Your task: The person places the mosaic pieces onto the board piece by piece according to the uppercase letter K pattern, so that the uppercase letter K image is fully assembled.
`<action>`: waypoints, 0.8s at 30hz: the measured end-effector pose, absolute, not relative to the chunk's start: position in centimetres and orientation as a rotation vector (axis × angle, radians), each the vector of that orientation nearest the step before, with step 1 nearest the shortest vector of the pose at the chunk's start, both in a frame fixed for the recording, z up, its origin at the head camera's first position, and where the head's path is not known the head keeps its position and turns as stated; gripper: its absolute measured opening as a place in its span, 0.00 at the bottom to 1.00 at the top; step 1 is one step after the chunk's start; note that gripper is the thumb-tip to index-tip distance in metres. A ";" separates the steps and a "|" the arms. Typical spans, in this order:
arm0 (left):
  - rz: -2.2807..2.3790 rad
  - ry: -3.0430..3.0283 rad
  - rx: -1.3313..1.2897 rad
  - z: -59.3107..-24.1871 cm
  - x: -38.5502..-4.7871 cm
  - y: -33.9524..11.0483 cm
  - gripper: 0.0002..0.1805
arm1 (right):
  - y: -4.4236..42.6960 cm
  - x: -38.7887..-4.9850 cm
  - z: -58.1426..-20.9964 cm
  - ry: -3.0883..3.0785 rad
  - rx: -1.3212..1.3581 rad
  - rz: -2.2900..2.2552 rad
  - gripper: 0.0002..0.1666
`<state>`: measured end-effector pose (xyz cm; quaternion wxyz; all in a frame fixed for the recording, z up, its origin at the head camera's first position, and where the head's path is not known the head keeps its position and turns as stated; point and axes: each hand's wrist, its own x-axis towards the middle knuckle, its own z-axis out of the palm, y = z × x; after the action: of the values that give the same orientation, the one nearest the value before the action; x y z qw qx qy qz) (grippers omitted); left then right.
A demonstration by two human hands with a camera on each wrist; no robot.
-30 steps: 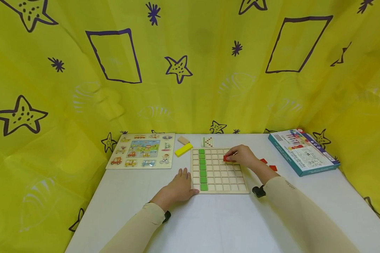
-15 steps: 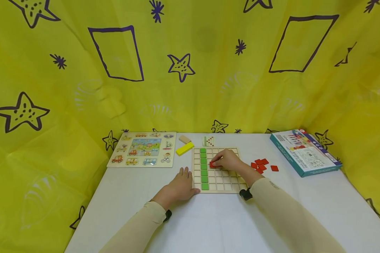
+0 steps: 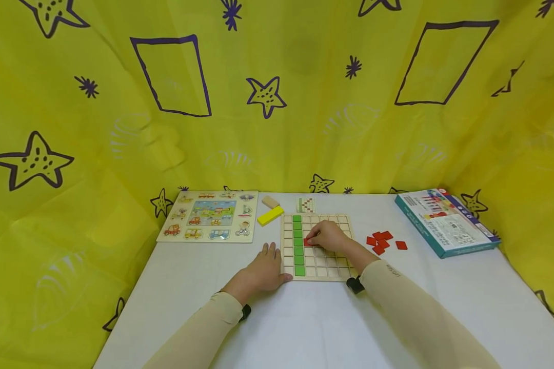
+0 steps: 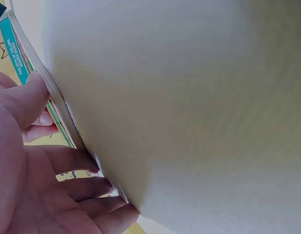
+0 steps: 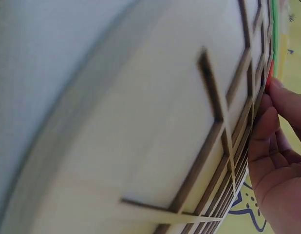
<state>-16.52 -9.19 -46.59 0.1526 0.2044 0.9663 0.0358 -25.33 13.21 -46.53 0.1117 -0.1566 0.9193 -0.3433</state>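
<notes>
A wooden grid board (image 3: pixel 323 279) lies flat on the white table, with a column of green square tiles (image 3: pixel 298 251) near its left side. My right hand (image 3: pixel 331 237) pinches a red square tile (image 3: pixel 307 242) over a cell just right of that column; whether the tile lies fully in the cell cannot be told. The right wrist view shows thumb and fingertips together at the red tile (image 5: pixel 271 73). My left hand (image 3: pixel 261 269) rests at the board's lower left, fingers stretched out and thumb at the corner. In the left wrist view, the thumb touches the board's edge (image 4: pixel 65 109).
Several loose red tiles (image 3: pixel 380 241) lie right of the board. Behind it is a small pattern card (image 3: pixel 305 205). A yellow block (image 3: pixel 270 216) and a plain wooden block (image 3: pixel 270 202) lie back left, near a vehicle puzzle (image 3: pixel 166 238). A teal-sided box (image 3: pixel 448 223) is far right.
The right hand has carried the red tile leftward across the board to the green column, then lowered slightly. The loose red tiles came into fuller view. The left hand has stayed in place.
</notes>
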 end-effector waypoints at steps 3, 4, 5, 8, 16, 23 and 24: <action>0.102 2.772 0.572 -46.6 -16.6 -9.1 0.48 | 13.1 -25.3 -46.5 2.717 -0.476 -0.979 0.04; 0.103 2.770 0.568 -46.7 -16.6 -9.1 0.48 | 13.1 -25.2 -46.5 2.722 -0.479 -0.969 0.04; 0.103 2.768 0.565 -46.7 -16.6 -9.1 0.48 | 13.1 -25.2 -46.4 2.724 -0.472 -0.966 0.04; 0.106 2.764 0.565 -46.8 -16.6 -9.0 0.48 | 13.1 -25.1 -46.5 2.717 -0.422 -0.972 0.05; 0.109 2.760 0.558 -46.8 -16.5 -9.0 0.48 | 13.7 -24.8 -46.7 2.669 -0.398 -1.083 0.09; 0.088 2.763 0.572 -47.0 -16.7 -9.0 0.49 | 15.9 -25.0 -46.3 2.700 -0.360 -1.133 0.11; 0.084 2.764 0.572 -47.0 -16.7 -9.0 0.49 | 16.3 -25.0 -46.1 2.715 -0.362 -1.126 0.11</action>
<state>-16.70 -9.00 -46.96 0.1581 0.2000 0.9665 0.0294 -25.01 16.33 -46.09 0.0900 -0.1218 0.9130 -0.3788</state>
